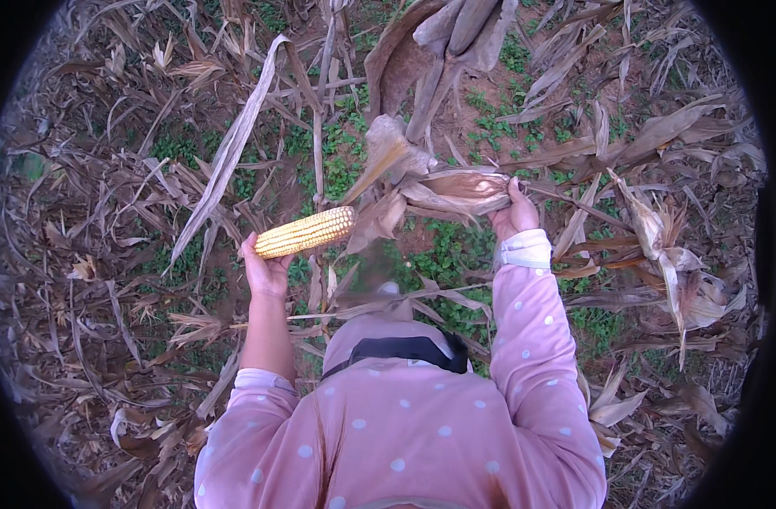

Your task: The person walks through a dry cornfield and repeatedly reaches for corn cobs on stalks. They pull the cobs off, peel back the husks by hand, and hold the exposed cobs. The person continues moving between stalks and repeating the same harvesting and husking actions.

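My left hand (265,267) grips the butt end of a husked yellow corn cob (306,231). The cob is bare, tilted slightly up to the right, with its rows of kernels showing. On the other side, my right hand (516,213) holds the end of a dry, pale corn husk (461,189). That husk is spread partly apart, with brown inner leaves on view; whether a cob lies inside cannot be seen. The cob's far tip comes close to a crumpled husk leaf (383,219) left of the husk.
Dry corn stalks (318,140) stand ahead, one with a long drooping leaf (235,140). Large withered leaves (420,63) rise close to the view at top centre. Another opened husk (665,248) hangs at right. Low green weeds (448,254) and fallen leaves (127,356) cover the soil.
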Available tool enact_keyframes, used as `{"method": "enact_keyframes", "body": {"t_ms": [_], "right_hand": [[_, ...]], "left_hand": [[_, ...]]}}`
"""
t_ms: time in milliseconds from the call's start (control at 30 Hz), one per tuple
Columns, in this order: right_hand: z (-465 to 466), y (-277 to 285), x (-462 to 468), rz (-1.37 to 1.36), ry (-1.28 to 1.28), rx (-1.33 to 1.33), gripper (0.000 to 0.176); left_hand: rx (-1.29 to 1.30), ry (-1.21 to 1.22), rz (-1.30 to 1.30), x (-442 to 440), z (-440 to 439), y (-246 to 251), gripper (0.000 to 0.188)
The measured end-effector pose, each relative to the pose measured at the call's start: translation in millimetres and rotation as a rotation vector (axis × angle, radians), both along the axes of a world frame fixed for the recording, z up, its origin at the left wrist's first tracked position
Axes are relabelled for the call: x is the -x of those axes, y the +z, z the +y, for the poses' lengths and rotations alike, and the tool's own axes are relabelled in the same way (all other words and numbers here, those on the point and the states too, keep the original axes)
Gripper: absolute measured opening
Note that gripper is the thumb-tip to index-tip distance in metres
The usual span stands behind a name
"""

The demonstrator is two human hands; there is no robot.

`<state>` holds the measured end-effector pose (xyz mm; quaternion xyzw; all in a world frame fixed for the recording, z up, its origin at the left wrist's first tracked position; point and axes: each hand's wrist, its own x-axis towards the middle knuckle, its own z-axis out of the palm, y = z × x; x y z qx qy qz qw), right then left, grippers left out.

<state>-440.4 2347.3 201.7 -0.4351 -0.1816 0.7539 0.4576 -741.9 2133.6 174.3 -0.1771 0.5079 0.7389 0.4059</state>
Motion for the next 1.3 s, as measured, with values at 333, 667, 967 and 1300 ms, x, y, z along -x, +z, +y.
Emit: {"method": "enact_keyframes", "body": {"t_ms": [333,667,967,1300], "right_hand": [[-124,83,-49,-0.063,0.794,-0.241,0.059],[-306,30,-185,-0.013,0.120,-0.046,0.059],[-528,-63,-204,0.121,-0.861,0.833,0.031],[-569,-173,-410,0.013,-1.969,0.375,0.031]], "left_hand": [[-0.614,-0.712,0.170,-143,89,107,0.029],[-0.233,-1.436,0.108,-299,146,36,0.010],[0.113,-1.987,0.296,-353,120,-14,0.008],[0.250,-2.039,0.647,-359,100,-18,0.012]]}}
